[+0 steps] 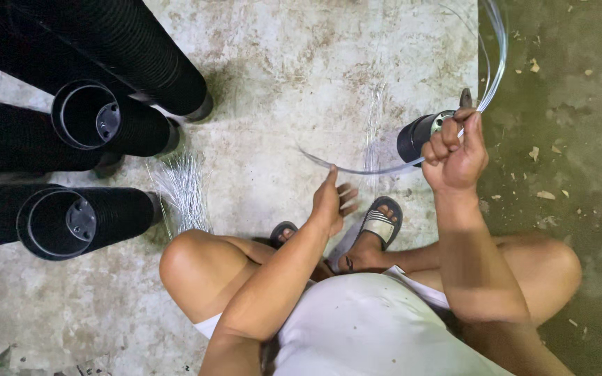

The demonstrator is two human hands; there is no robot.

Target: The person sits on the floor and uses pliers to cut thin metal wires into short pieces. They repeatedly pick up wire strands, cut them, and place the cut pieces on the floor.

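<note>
The person sits cross-legged on a worn concrete floor [301, 63], sandalled feet drawn in, both bare arms extended forward. The right hand [456, 150] is clenched in a fist around a bundle of thin, pale wire strands [496, 63], and appears also to grip a small dark tool whose tip [465, 97] projects above the knuckles; what kind of tool it is cannot be told. From that fist the strands run two ways: one length arcs upward and out of the top of the frame, the other sweeps down and to the left in a shallow curve toward the left hand [329, 202]. The left hand is not clenched; its fingers are loosely extended and its fingertips pinch or guide the free end of the curve, though the exact contact is too fine to confirm. The long axis of the held length therefore runs between the two hands, from lower left to upper right, with the right hand higher and farther out. Just beside the right fist, touching or nearly so, lies a small black pot [419, 136] on its side, mouth toward the hand. Well apart on the left lie stacks of nested black pots [71, 223], and near them a loose pile of cut wire pieces [182, 188] on the floor.
</note>
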